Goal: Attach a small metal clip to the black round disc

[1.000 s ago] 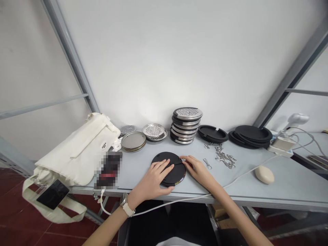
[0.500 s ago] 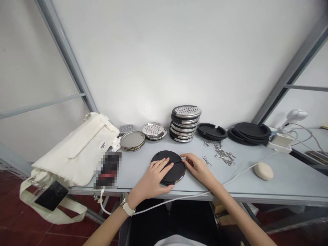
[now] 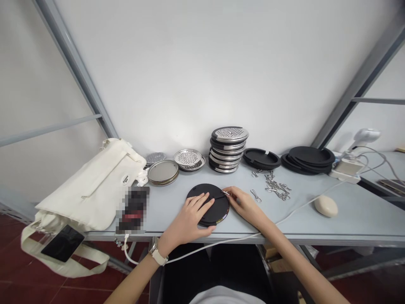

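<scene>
A round black disc [image 3: 218,211] lies flat near the table's front edge, with a narrow groove across it and a strip of coloured print at its lower right rim. My left hand [image 3: 194,215] rests on the disc, palm down, its fingers stretched and spread. At the disc's upper right edge, my right hand [image 3: 242,202] pinches a small silver metal clip [image 3: 225,193], whose tip reaches over the rim. The fingers partly hide this clip. One loose metal clip [image 3: 255,195] lies just right of that hand, and several more metal clips [image 3: 276,188] are piled beyond it.
Behind the disc stand a tall stack of perforated metal and black discs [image 3: 229,147], grater plates [image 3: 188,158] and plain metal lids [image 3: 163,172]. Black rings [image 3: 262,158] and black discs [image 3: 308,158] sit right. A white cable [image 3: 294,213] crosses the table. A cream bag [image 3: 91,185] leans left.
More of the silver clip shows at the disc's edge, as my right fingers have shifted slightly. My left hand stays on the disc. The whole view has tilted a little.
</scene>
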Demonstrator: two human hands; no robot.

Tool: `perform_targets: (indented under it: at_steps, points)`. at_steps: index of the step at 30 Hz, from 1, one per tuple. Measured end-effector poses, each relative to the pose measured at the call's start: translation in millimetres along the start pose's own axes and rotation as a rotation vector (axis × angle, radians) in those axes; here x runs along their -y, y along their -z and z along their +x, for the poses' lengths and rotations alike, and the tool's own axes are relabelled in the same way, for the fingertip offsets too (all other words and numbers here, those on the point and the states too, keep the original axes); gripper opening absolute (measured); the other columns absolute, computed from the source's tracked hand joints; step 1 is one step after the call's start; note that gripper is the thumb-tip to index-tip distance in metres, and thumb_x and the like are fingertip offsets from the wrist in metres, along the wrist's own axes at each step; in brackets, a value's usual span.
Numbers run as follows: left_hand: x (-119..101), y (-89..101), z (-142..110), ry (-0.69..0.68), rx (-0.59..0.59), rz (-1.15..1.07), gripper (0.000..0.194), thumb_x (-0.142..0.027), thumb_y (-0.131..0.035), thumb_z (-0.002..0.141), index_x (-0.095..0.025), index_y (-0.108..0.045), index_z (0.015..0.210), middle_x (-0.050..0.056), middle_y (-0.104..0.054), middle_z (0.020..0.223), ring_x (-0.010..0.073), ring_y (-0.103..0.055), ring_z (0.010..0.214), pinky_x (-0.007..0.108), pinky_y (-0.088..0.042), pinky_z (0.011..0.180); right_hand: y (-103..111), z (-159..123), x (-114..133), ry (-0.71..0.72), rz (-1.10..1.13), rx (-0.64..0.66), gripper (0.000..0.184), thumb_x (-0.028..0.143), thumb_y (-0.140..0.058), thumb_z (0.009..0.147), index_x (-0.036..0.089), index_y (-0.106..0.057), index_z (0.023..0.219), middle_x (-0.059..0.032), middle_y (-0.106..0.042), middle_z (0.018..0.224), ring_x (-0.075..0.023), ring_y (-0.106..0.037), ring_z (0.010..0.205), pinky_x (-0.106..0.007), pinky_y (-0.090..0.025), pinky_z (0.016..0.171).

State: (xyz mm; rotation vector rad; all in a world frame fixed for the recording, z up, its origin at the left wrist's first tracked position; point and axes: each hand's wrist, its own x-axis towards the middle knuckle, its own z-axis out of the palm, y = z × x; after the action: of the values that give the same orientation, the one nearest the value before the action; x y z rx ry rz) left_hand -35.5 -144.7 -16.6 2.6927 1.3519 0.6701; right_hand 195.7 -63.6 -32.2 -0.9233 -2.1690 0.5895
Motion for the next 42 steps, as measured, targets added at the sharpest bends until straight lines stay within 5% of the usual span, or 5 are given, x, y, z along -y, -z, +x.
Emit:
perform_targets:
  at_steps: [11, 19, 42]
  points:
    - [-0.3, 0.4, -0.2, 0.008, 0.009, 0.014, 0.070, -0.042, -0.060, 0.083, -0.023, -0.034, 0.145, 0.009, -0.032, 0.152, 0.0274, -0.032, 0.138, 0.045, -0.031, 0.111, 2.9, -0.1, 5.6, 0.007, -0.007, -0.069, 0.022, 0.024, -0.041, 0.094, 0.020, -0.061, 0.104, -0.0078, -0.061, 0.097, -0.0172, -0.062, 0.078, -0.032, -0.052, 0.078]
    - [-1.0, 0.7, 0.2, 0.009, 0.007, 0.022, 0.070, -0.039, -0.060, 0.083, -0.023, -0.033, 0.145, 0.010, -0.032, 0.152, 0.0278, -0.033, 0.137, 0.045, -0.031, 0.110, 3.1, -0.3, 7.7, -0.011, -0.012, 0.012, 0.032, 0.024, -0.039, 0.096, 0.022, -0.059, 0.120, -0.0067, -0.059, 0.094, -0.0168, -0.061, 0.077, -0.030, -0.051, 0.074]
    - [-1.4, 0.2, -0.1, 0.004, -0.010, 0.024, 0.071, -0.037, -0.062, 0.081, -0.022, -0.034, 0.145, 0.010, -0.033, 0.151, 0.0273, -0.033, 0.138, 0.045, -0.032, 0.111, 0.7, 1.6, 2.0, -0.049, -0.017, 0.011, 0.027, 0.027, -0.042, 0.096, 0.020, -0.059, 0.115, -0.0052, -0.060, 0.086, -0.0177, -0.061, 0.073, -0.031, -0.049, 0.072]
